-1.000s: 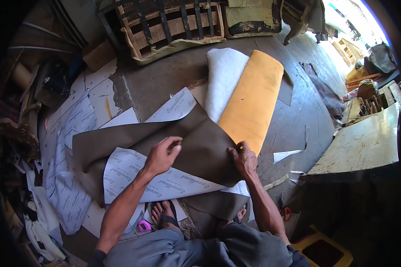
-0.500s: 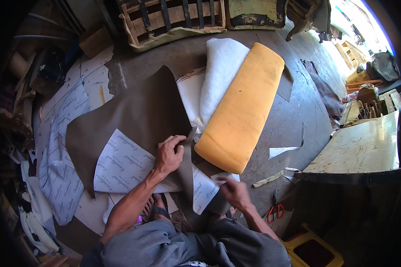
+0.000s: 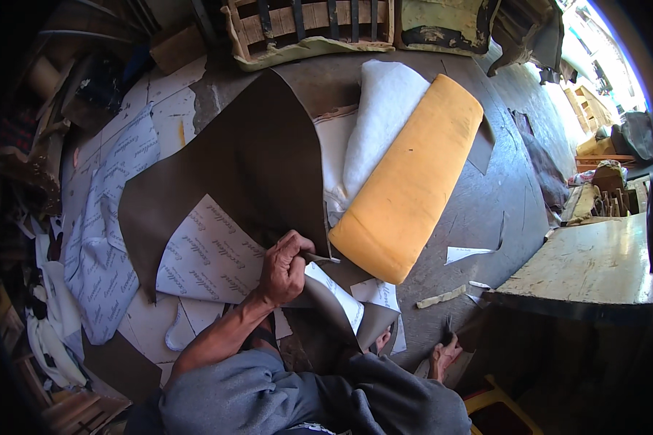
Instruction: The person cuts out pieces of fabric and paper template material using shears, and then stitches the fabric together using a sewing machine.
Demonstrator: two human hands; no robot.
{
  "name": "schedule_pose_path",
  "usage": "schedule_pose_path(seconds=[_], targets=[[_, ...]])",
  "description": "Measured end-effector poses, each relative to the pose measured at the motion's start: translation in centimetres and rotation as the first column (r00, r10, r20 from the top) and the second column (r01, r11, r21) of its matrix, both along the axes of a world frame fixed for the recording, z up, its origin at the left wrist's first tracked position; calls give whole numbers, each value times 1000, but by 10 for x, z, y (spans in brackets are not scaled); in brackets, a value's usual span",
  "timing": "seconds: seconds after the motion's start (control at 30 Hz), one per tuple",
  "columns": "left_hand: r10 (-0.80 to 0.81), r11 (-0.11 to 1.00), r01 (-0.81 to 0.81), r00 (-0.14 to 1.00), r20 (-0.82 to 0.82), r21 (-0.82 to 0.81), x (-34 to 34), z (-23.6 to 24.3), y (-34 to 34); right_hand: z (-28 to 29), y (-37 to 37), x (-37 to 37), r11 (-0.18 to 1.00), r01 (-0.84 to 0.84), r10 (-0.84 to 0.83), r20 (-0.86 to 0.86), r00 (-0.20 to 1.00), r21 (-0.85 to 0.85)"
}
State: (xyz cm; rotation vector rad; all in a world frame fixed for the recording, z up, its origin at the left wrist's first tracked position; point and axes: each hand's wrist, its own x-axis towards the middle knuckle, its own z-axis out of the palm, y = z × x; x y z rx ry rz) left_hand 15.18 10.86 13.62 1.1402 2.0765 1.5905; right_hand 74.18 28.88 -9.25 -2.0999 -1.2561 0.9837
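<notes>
A large dark brown sheet of leatherette (image 3: pixel 232 159) with a white printed backing lies in front of me, partly folded over. My left hand (image 3: pixel 284 270) is closed on its edge and lifts it into a fold. The white backing (image 3: pixel 210 254) shows left of that hand and again on a flap to its right. Down at the right, my right hand (image 3: pixel 444 358) is closed around the scissors (image 3: pixel 449 323); their blades point away from me and the handles are hidden. Beyond the sheet lies a yellow foam cushion (image 3: pixel 410 181), next to white wadding (image 3: pixel 384 119).
A wooden seat frame (image 3: pixel 312 29) stands at the far side. On the right is a pale board (image 3: pixel 580 264) with a dark edge. More backed material (image 3: pixel 105 254) lies at the left, and offcuts (image 3: pixel 442 296) are scattered on the floor near the foam.
My right hand has left the sheet's near edge, moved down to the right and taken hold of the scissors. My left hand has closed on the sheet and raised its edge into a fold.
</notes>
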Motion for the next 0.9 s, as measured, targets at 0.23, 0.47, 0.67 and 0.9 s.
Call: schedule_pose_path(seconds=[0.23, 0.47, 0.67, 0.9], targets=[[-170, 982, 177, 980, -99, 69, -8, 18, 14, 6, -9, 32, 964, -264, 223, 495, 839, 13], [-406, 912, 410, 905, 128, -6, -19, 29, -7, 193, -42, -169, 791, -556, 549, -105, 829, -256], [-551, 819, 569, 816, 174, -71, -5, 15, -6, 326, -42, -290, 431, -827, 747, -373, 551, -360], [-417, 879, 439, 897, 148, -185, 5, 8, -5, 314, -45, -320, 185, -953, 756, -585, 295, -242]])
